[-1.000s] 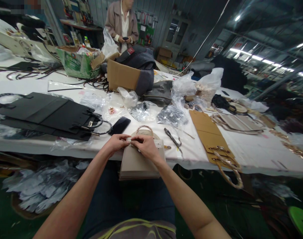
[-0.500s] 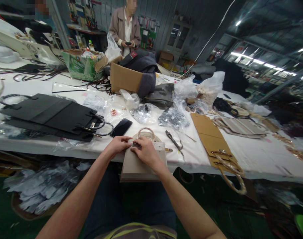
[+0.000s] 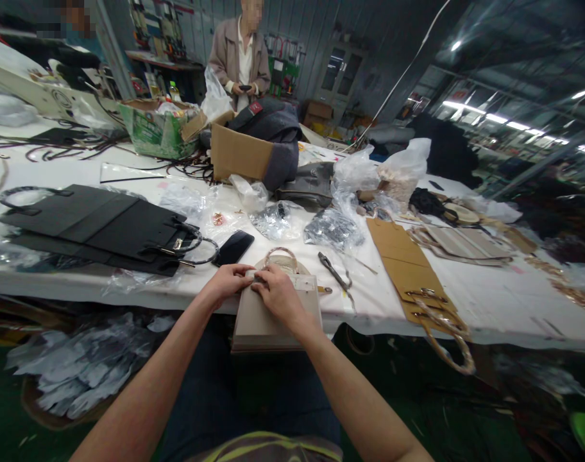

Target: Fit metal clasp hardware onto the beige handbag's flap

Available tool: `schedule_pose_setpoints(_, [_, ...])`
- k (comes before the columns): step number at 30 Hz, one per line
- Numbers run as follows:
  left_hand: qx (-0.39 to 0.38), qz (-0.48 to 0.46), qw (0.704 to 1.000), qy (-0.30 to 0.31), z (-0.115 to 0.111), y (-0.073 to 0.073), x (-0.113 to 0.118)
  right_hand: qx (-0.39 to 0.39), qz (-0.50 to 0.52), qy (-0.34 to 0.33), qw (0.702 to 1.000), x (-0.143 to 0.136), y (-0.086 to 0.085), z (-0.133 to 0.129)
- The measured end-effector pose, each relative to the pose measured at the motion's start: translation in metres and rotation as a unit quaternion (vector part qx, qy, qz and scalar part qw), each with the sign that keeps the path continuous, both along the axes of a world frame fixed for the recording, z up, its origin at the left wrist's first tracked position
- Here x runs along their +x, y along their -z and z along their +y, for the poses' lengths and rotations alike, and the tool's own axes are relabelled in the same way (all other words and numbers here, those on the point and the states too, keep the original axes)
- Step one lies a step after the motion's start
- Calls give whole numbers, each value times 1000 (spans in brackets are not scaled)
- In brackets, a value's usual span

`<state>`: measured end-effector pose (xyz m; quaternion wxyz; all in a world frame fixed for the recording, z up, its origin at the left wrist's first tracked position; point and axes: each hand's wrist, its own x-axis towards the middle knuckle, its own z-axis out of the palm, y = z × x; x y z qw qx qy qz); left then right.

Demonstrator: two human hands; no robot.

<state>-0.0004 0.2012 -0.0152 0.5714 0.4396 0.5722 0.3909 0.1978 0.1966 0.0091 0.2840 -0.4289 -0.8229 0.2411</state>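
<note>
Change over the last second: fingertips come down. Earlier, both hands pinch together over a small pale bit near the top-left corner of the stack of flat, beige, rectangular panels, maybe leather (image 3: 266, 324); now they are spread a little and sit lower against that corner. Barely any difference from the half-second-ago picture, so the hands look settled there. Judgement: work has gone from handling the small bit to pressing or lining something up at the corner.

Left hand (image 3: 229, 282): fingers bent, bunched close, tips at the corner's outer edge. Right hand (image 3: 279, 292): lies over the top panel, thumb and fingertips nearly meeting, narrow gap. Cannot tell if either has a small part pinched; the tips hide it.

Stack is at the near edge of the white-covered table (image 3: 494, 301), its near end jutting over the edge toward the lap. It stays put. Just beyond it, a brown-and-cream looped handle (image 3: 280, 249) arches up. To the right, apart, lies a dark, slim hand tool (image 3: 334, 271), untouched; to the left, beyond the left hand, a black rectangular phone (image 3: 235, 248), also untouched.
</note>
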Motion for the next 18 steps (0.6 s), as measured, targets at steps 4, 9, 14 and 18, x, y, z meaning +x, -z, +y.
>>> schedule_pose_setpoints(4, [16, 0, 1000, 17, -1, 3, -1, 4, -16, -4, 1000, 0, 0, 0])
schedule_pose_setpoints(9, [23, 3, 999, 22, 1, 6, -2, 23, 11, -14, 1000, 2, 11, -1])
schedule_pose_setpoints(14, [13, -10, 1000, 9, 1, 8, -2, 34, 47, -29, 998, 3, 17, -2])
schedule_pose_setpoints(18, [3, -13, 1000, -1, 2, 7, -1, 46, 70, -30, 996, 3, 19, -4])
